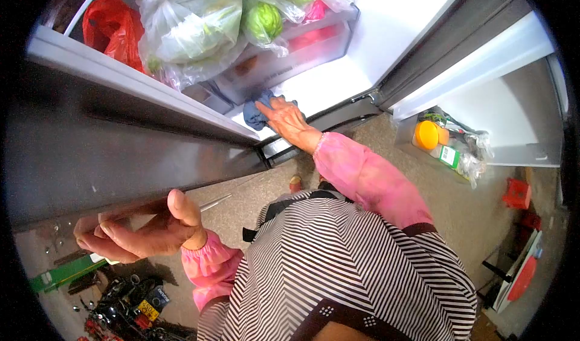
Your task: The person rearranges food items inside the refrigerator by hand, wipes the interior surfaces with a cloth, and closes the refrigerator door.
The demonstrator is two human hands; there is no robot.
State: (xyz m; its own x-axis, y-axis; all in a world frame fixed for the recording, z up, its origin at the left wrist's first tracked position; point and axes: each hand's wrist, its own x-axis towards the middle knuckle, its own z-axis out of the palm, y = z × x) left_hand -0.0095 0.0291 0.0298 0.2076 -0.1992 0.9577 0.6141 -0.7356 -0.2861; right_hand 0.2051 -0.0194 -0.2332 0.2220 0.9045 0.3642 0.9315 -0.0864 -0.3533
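Observation:
Inside the fridge, my right hand (289,120) presses a dark blue cloth (256,114) onto the white bottom surface (326,90), near the front edge. Its fingers are bent over the cloth. My left hand (142,229) is beside the dark glossy fridge door (139,141), thumb raised and fingers loosely curved apart, holding nothing. Whether its fingertips touch the door I cannot tell. Just beyond the cloth stands a clear drawer (272,69). Above it sit a big plastic bag of vegetables (190,24) and a bagged green vegetable (264,21).
A red plastic bag (113,32) lies at the upper left. On the right, the other open door's shelf holds a yellow-lidded jar (426,135) and packets. A red stool-like object (516,193) stands on the floor at right. A motorbike (130,302) is at lower left.

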